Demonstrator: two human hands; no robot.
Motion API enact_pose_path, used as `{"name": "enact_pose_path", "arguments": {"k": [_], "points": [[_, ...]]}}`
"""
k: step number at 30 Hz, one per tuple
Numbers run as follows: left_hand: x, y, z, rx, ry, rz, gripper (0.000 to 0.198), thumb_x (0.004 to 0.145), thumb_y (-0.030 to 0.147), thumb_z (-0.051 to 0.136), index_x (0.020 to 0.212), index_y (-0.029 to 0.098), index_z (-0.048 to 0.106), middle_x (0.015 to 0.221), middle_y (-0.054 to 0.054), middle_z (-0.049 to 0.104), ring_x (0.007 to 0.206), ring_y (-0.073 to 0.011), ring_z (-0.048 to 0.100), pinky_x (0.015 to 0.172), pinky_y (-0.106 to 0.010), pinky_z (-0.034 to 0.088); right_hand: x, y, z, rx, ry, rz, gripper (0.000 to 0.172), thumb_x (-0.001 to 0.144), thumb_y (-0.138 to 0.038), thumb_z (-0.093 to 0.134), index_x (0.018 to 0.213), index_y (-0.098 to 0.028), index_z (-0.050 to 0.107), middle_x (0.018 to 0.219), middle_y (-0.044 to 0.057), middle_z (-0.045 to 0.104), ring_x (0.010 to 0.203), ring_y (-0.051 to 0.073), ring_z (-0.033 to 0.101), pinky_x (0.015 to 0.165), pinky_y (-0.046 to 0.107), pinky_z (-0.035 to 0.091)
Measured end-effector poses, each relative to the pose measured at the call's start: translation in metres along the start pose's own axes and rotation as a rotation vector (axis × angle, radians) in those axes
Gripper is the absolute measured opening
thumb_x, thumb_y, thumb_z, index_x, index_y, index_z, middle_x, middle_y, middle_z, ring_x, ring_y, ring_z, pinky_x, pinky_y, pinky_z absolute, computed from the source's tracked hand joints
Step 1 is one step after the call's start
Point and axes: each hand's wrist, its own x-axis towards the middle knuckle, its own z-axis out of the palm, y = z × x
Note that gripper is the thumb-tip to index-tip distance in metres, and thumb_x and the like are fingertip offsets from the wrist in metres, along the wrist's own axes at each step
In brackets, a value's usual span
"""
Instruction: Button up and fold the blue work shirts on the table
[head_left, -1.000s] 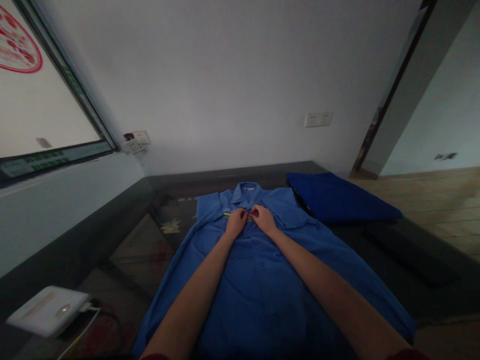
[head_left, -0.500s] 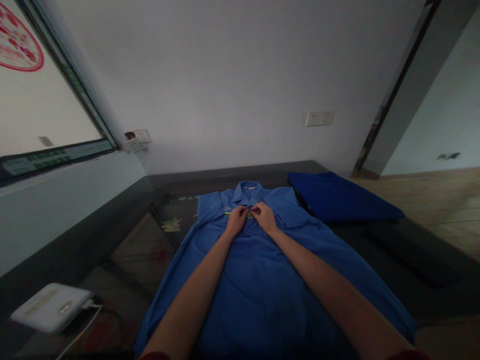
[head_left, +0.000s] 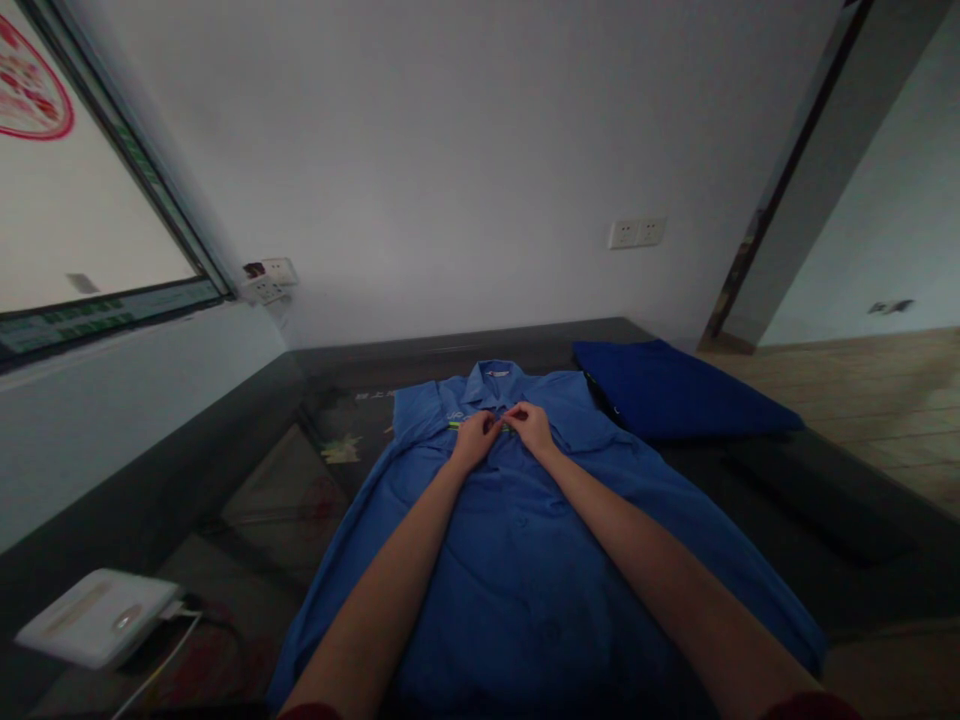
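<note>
A blue button-up work shirt [head_left: 517, 560] lies front side up, its collar at the far end and its sleeves spread down both sides. Both hands meet at the front opening, a little below the collar. My left hand [head_left: 476, 438] pinches the shirt's front edge between thumb and fingers. Right beside it, my right hand [head_left: 529, 428] also pinches the cloth there, fingertips almost touching the left ones. Whether a button sits between the fingers is too small to make out. A yellow-green stripe shows on the chest by the hands.
The shirt rests on a dark glossy table [head_left: 247, 480] against the wall. A folded dark blue cloth [head_left: 675, 390] lies at the back right. At the front left stands a white box-shaped device [head_left: 101, 615] with a cable. Wall sockets [head_left: 637, 233] are above the table.
The hands stay at the same spot on the shirt, with the fingertips shifting slightly closer together. The view has moved a little.
</note>
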Motion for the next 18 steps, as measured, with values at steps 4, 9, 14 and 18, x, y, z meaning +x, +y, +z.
{"name": "enact_pose_path", "arguments": {"k": [4, 9, 14, 18], "points": [[-0.0004, 0.0007, 0.0000, 0.011, -0.009, 0.011, 0.013, 0.084, 0.024, 0.052, 0.075, 0.017, 0.057, 0.071, -0.001, 0.058, 0.066, -0.0148, 0.051, 0.062, -0.025, 0.036, 0.0011, 0.0008, 0.0004, 0.031, -0.005, 0.031, 0.011, 0.068, -0.027, 0.066, 0.064, -0.017, 0.065, 0.064, 0.004, 0.069, 0.061, 0.018, 0.062, 0.061, 0.028, 0.047], [0.0001, 0.0038, -0.0016, -0.002, -0.001, 0.021, 0.014, 0.083, 0.019, 0.048, 0.070, 0.017, 0.053, 0.068, 0.001, 0.054, 0.065, -0.0137, 0.049, 0.062, -0.024, 0.035, 0.0019, 0.0007, 0.0013, 0.047, -0.002, 0.053, 0.012, 0.068, -0.029, 0.065, 0.063, -0.018, 0.063, 0.065, 0.004, 0.069, 0.061, 0.018, 0.062, 0.060, 0.028, 0.047], [0.0010, 0.0070, -0.0045, -0.025, 0.028, 0.013, 0.014, 0.081, 0.017, 0.048, 0.068, 0.017, 0.051, 0.065, 0.002, 0.051, 0.064, -0.0124, 0.048, 0.061, -0.022, 0.036, 0.0024, -0.0018, 0.0025, 0.050, 0.000, 0.061, 0.013, 0.067, -0.029, 0.065, 0.063, -0.017, 0.063, 0.064, 0.005, 0.068, 0.060, 0.018, 0.062, 0.060, 0.028, 0.048], [0.0003, 0.0077, -0.0059, -0.027, 0.044, 0.005, 0.012, 0.081, 0.017, 0.048, 0.070, 0.017, 0.053, 0.066, 0.002, 0.053, 0.064, -0.0121, 0.050, 0.063, -0.022, 0.037, 0.0022, -0.0042, 0.0014, 0.051, 0.004, 0.058, 0.015, 0.068, -0.031, 0.065, 0.064, -0.017, 0.063, 0.065, 0.005, 0.069, 0.060, 0.018, 0.062, 0.060, 0.028, 0.048]]}}
